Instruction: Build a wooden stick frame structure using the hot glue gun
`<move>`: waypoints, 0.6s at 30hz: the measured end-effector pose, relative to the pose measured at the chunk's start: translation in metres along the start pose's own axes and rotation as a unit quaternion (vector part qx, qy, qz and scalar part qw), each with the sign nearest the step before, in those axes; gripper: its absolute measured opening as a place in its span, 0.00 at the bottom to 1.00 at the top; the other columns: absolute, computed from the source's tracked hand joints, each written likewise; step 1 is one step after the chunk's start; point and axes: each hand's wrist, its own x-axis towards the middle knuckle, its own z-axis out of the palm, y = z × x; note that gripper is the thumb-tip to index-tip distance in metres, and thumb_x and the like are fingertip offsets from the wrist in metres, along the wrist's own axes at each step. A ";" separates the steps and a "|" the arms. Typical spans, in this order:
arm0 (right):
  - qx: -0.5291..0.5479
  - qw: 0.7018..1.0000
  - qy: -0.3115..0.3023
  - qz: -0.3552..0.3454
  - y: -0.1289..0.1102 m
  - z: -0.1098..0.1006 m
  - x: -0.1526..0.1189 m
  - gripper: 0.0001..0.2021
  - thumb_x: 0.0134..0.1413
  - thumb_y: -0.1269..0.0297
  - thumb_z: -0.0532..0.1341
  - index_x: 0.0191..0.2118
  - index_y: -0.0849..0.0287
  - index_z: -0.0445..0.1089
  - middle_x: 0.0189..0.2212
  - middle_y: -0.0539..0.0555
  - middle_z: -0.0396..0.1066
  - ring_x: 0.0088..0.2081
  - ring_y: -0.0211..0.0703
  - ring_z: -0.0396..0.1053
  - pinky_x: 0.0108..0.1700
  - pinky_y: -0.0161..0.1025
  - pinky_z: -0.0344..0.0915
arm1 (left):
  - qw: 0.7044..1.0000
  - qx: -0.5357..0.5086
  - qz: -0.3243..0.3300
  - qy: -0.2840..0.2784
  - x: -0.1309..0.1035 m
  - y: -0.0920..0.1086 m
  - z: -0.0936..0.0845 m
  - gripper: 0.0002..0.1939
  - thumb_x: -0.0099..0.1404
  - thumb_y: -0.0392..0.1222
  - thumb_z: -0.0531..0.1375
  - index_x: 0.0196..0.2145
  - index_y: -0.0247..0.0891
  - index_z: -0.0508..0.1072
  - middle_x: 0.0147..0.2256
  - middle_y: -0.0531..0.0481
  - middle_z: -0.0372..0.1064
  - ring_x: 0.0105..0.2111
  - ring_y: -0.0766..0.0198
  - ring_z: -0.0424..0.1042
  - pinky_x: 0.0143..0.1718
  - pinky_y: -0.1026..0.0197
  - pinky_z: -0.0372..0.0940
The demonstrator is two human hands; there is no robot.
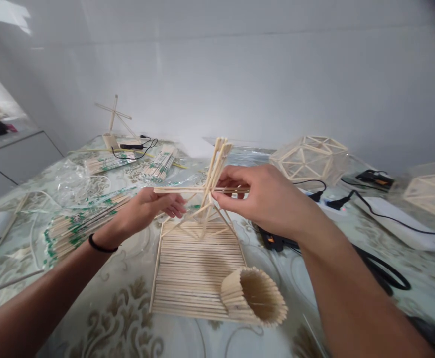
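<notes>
Pale wooden sticks are joined into a cross-shaped frame [213,169] that stands above the back end of a flat stick platform [198,268]. My right hand [265,196] is closed around the right arm of the cross, thumb and fingers pinching its thin sticks near the crossing point. At the cross's left arm [176,190], my left hand [153,206] has its fingers stretched out and apart. It is just under that arm's tip; whether it touches cannot be made out. A round stick cup [254,298] sits tilted at the platform's front right corner.
Green-marked stick bundles [71,228] lie left, beside crumpled clear plastic [71,181]. Behind stands a smaller stick windmill [115,119]. Geometric stick frames [310,159], a white power strip [325,204] and black cables [381,271] lie right. A wall [239,84] closes the back.
</notes>
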 end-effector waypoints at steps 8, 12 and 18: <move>-0.003 1.000 0.012 0.000 0.000 0.001 0.001 0.06 0.57 0.65 0.65 0.38 0.57 0.80 0.35 0.52 0.83 0.35 0.44 0.78 0.38 0.39 0.71 | 0.982 0.174 0.033 -0.072 0.008 0.011 0.018 0.16 0.74 0.48 0.60 0.51 0.43 0.85 0.45 0.49 0.85 0.46 0.56 0.82 0.49 0.58 0.74; -0.007 1.000 0.014 -0.003 0.001 0.000 0.002 0.06 0.57 0.65 0.65 0.37 0.56 0.80 0.34 0.51 0.83 0.34 0.43 0.77 0.38 0.39 0.70 | 0.988 0.143 0.008 -0.062 0.011 0.015 0.025 0.13 0.71 0.46 0.62 0.47 0.46 0.86 0.43 0.52 0.86 0.44 0.57 0.84 0.46 0.62 0.76; -0.003 1.000 0.016 -0.001 0.003 0.000 0.002 0.06 0.55 0.64 0.66 0.37 0.57 0.80 0.32 0.51 0.82 0.32 0.43 0.76 0.38 0.39 0.69 | 0.996 0.074 -0.050 0.001 0.011 0.010 0.034 0.09 0.67 0.47 0.66 0.40 0.42 0.86 0.39 0.50 0.86 0.42 0.57 0.86 0.47 0.60 0.79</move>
